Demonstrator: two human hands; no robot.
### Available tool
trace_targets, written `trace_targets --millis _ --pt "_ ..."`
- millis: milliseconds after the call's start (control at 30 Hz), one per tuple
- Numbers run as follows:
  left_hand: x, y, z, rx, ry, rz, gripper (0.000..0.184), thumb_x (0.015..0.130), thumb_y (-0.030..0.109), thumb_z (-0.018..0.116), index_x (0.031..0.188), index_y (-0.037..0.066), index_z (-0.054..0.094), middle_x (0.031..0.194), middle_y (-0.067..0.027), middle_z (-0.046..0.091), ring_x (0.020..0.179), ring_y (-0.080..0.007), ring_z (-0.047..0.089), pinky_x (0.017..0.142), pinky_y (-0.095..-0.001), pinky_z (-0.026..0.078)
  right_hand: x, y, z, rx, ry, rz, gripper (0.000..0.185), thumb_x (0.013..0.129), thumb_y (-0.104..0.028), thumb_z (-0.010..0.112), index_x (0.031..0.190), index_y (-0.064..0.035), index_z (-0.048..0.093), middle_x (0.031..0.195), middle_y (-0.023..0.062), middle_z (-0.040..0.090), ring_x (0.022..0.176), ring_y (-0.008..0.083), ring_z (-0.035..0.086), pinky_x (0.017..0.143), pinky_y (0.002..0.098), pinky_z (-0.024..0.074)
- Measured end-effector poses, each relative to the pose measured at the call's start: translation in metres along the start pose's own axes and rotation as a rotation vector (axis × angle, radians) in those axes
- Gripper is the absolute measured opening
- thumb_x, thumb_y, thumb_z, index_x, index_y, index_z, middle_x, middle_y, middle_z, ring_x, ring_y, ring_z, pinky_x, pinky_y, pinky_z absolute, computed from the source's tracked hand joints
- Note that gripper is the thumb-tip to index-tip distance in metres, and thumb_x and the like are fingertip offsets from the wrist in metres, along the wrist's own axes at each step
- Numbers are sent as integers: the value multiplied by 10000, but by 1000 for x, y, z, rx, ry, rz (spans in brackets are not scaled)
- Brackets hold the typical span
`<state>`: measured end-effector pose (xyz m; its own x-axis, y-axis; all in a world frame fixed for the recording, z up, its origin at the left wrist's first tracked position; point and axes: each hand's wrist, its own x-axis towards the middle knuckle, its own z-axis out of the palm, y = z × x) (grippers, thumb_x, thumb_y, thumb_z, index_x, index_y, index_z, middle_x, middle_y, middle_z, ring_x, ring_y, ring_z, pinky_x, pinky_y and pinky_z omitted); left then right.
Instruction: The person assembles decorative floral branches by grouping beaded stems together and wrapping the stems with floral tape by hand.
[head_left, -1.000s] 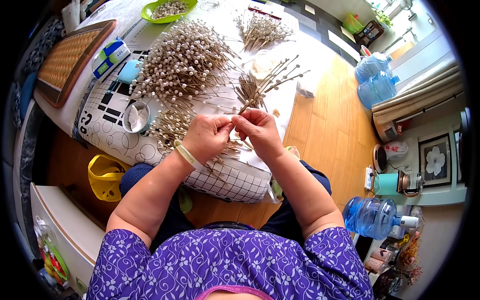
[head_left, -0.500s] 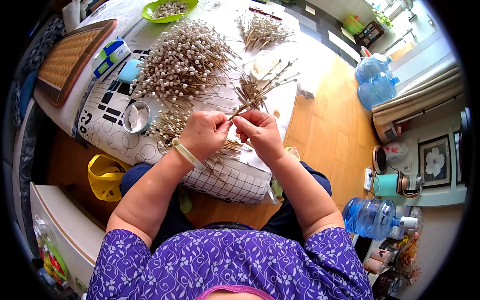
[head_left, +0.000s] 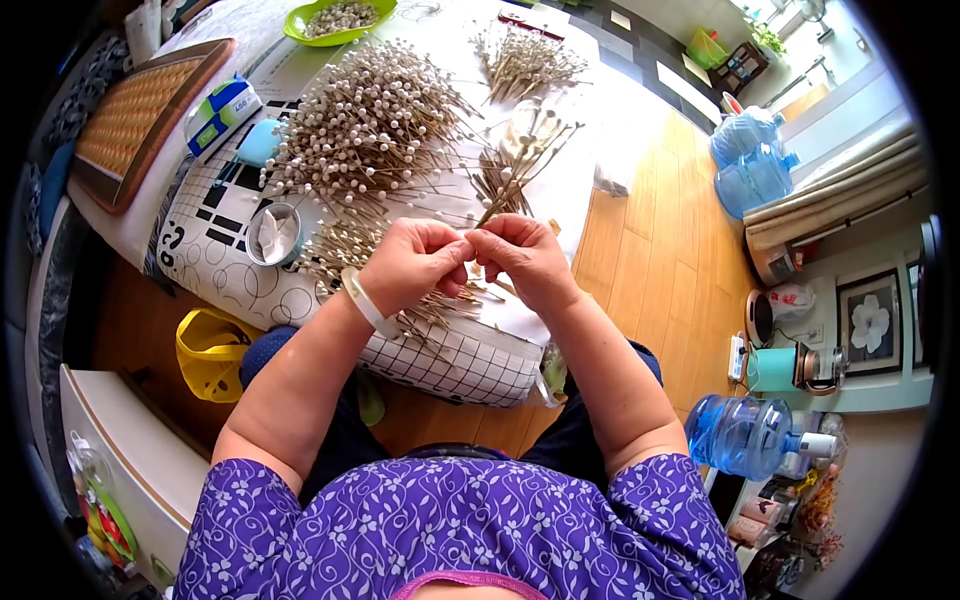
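A small bundle of thin brown dried stems [head_left: 522, 172] with budded tips slants up and to the right from my fingers. My right hand [head_left: 528, 262] is closed around its lower end, thumb and forefinger pinched together. Against those fingertips is my left hand [head_left: 412, 268], also pinched; what lies between its fingers is hidden. Beyond my left hand spreads a large heap of dried stems with round white heads [head_left: 365, 125]. Pale stems [head_left: 340, 250] lie beside and under my left wrist. Another pile of dark stems [head_left: 490, 180] sits just behind the held bundle.
On the covered table are a tub with white contents [head_left: 273, 234], a blue box [head_left: 260, 143], a tissue pack [head_left: 222, 115], a green bowl [head_left: 300, 22] and another stem bunch [head_left: 525, 60]. A yellow basket [head_left: 205, 360] stands at left, a water bottle [head_left: 745, 437] at right.
The bundle has tipped more upright, its tips shifting left. My left hand's fingers have lowered slightly and turned, and the two hands' fingertips now meet below the bundle.
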<state>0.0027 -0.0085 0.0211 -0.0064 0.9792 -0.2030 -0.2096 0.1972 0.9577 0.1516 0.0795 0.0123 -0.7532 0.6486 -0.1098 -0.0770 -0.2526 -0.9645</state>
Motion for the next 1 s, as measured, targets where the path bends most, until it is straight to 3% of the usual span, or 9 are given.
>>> trace_targets --millis 333,467,533,633,733,767,833,1000 --pt "-1 -7 10 -8 116 116 135 815 99 585 798 -34 594 663 -51 598 586 -71 568 520 -193 490 -1 -1 -5 111 -61 12 102 794 -100 611 774 -1 596 654 29 571 517 70 500 466 182 406" --pt "-2 -8 7 1 75 125 133 805 92 596 816 -40 596 673 -50 599 587 -68 558 534 -197 480 -2 -6 -3 -72 -47 -31 144 787 -137 617 738 -4 594 622 -9 543 533 40 463 463 184 364" --pt "1 -10 -1 216 61 125 137 798 81 595 827 -52 598 706 -46 605 614 -51 541 552 -189 456 0 -3 -6 -140 -52 -39 144 778 -130 618 727 2 595 612 -12 540 527 33 446 457 186 354" --pt "6 -14 -3 146 94 162 158 818 89 575 894 -47 595 782 -51 612 706 -83 569 633 -205 478 2 3 -6 -552 -32 -122 137 742 -113 598 719 22 596 541 0 518 502 31 399 449 212 348" --pt "9 -23 -2 191 23 223 158 822 82 568 901 -51 599 801 -49 613 736 -76 561 634 -198 467 -1 3 7 -790 -59 -366 118 732 -93 626 761 21 619 564 46 578 507 49 468 469 245 403" --pt "11 -29 -5 237 50 218 147 823 77 570 875 -55 610 793 -54 621 734 -71 561 631 -191 461 -1 3 7 -786 -55 -367 118 732 -93 626 761 21 619 564 46 578 507 49 468 469 245 403" --pt "10 -25 -4 203 79 223 143 821 76 575 863 -55 614 782 -56 625 723 -72 564 627 -190 460 -1 2 4 -494 -65 -174 121 714 -88 660 751 20 619 592 66 604 527 50 500 481 246 420" --pt "7 -13 -2 38 118 254 112 784 67 622 810 -43 627 745 -60 633 680 -76 573 621 -191 468 -1 -1 1 -500 -53 -115 173 719 -129 687 696 21 605 532 23 549 512 26 432 452 220 389"
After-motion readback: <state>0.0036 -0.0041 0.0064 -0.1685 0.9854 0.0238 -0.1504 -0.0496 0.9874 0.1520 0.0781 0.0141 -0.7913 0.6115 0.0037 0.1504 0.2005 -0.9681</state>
